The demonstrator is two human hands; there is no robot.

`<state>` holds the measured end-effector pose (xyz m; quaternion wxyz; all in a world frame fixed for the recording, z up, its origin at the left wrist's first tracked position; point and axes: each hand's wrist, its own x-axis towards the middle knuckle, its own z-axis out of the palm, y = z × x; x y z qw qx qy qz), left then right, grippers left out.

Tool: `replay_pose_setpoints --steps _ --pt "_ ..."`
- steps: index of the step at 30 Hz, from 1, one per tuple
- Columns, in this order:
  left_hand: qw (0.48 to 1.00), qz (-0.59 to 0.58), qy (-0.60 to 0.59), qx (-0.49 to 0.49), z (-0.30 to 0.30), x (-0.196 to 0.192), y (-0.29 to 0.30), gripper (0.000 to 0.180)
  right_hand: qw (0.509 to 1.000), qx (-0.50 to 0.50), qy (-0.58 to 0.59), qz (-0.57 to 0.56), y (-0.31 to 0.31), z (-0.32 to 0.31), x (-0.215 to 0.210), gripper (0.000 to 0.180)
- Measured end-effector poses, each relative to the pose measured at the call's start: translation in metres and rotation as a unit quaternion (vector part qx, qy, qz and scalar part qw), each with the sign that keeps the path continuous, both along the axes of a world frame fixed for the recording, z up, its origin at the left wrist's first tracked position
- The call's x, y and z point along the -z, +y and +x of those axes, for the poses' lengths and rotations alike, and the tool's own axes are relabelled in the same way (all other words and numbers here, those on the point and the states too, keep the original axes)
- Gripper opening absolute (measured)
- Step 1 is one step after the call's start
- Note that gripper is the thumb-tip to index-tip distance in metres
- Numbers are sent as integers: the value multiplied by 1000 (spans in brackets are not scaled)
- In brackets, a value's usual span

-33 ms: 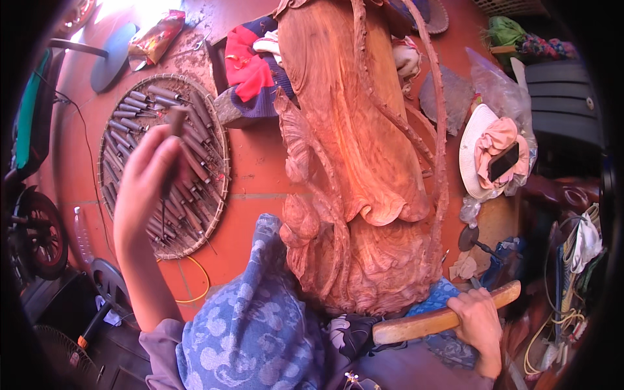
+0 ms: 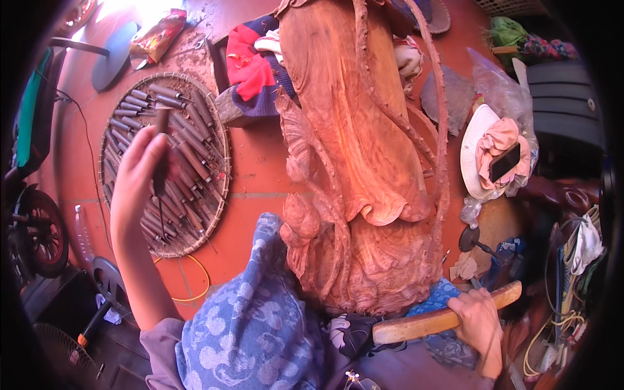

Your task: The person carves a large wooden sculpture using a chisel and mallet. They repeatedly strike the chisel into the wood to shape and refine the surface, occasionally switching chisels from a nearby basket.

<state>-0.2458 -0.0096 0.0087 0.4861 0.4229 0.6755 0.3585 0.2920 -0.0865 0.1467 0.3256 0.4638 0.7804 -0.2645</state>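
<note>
My left hand (image 2: pixel 138 170) is raised over a round woven tray (image 2: pixel 228 170) and grips a wood-carving chisel (image 2: pixel 162 121). The chisel stands nearly upright, handle end up and thin metal shank downward. Many similar chisels (image 2: pixel 192 148) lie in the tray. At the lower right, my right hand (image 2: pixel 478 320) is closed around a long, slightly curved wooden mallet (image 2: pixel 416 326), held level across my lap. Between my arms a large reddish carved wooden figure (image 2: pixel 354 130) reaches away from me, with flowing folds and thin branch-like stems. Neither tool touches the carving.
Blue patterned cloth (image 2: pixel 250 318) covers my left leg. A wooden block (image 2: pixel 237 110) with red and dark fabric stands beside the carving. To the right lie a pale hat (image 2: pixel 471 156) with a phone (image 2: pixel 505 162) on it, and a grey plastic stool (image 2: pixel 562 97). A plastic bottle (image 2: pixel 82 234) stands left.
My left hand has shifted slightly left, and the chisel in it has turned more upright. My right hand and the mallet stay in place.
</note>
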Motion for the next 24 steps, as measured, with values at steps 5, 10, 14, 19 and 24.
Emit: replay_pose_setpoints --steps 5,10,14,19,24 --pt "970 -100 148 -164 -149 88 -69 38 999 -5 -15 -33 10 0 1 21" --pt "921 -191 144 -308 -234 171 -182 46 1000 -3 5 -6 16 -7 10 21" --pt "918 -218 208 -259 -223 186 -182 44 999 -28 5 -21 6 5 19 35" --pt "882 -269 282 -264 -164 155 -150 49 993 -88 -71 -24 14 4 12 36" --pt "847 -364 307 -235 -162 157 -149 50 998 -45 8 -35 6 51 34 42"
